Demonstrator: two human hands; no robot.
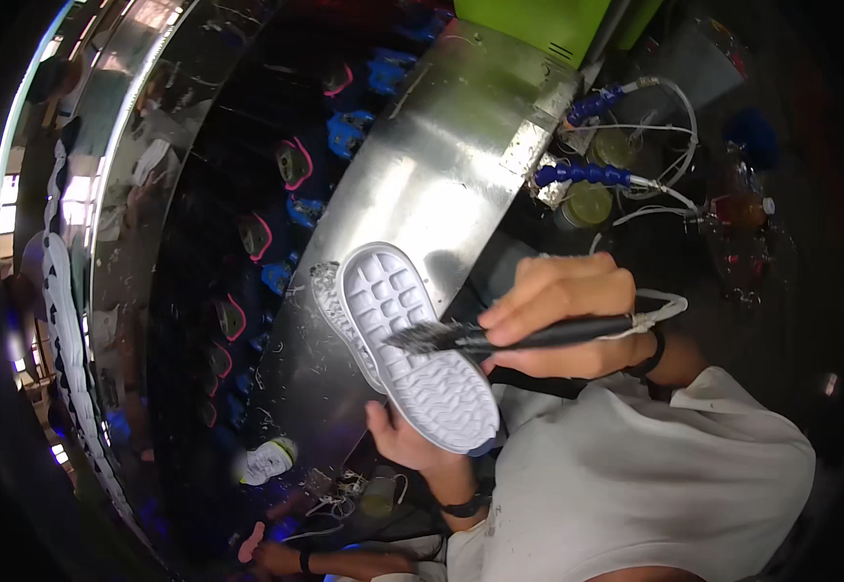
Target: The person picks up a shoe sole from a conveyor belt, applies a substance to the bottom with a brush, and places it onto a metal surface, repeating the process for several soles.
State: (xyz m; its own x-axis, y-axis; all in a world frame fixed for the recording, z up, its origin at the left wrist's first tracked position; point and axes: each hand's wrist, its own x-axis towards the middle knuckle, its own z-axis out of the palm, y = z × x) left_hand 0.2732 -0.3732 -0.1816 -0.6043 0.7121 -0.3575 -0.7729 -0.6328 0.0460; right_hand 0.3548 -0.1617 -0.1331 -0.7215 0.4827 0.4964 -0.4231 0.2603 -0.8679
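A pale grey-white shoe sole (441, 393) is tilted over the metal table, its inner face up, with square recesses at one end and a zigzag pattern at the other. My left hand (407, 441) supports it from below at the near end; the thumb shows, while the fingers are hidden under the sole. In my right hand (568, 315) is a black-handled brush (563, 333), its dark bristles against the sole's middle. A white cord (669, 301) loops at the handle's rear end. Lumpy grey material (327, 291) shows along the sole's left edge.
The shiny metal table (441, 145) runs away toward a green box (529, 24). Blue jointed hoses (587, 175) and yellowish pots (587, 206) stand right. Left are pink-edged shoe pieces (296, 163), blue pieces (349, 134) and a white shoe (269, 461). Another person's hand (275, 558) is at lower left.
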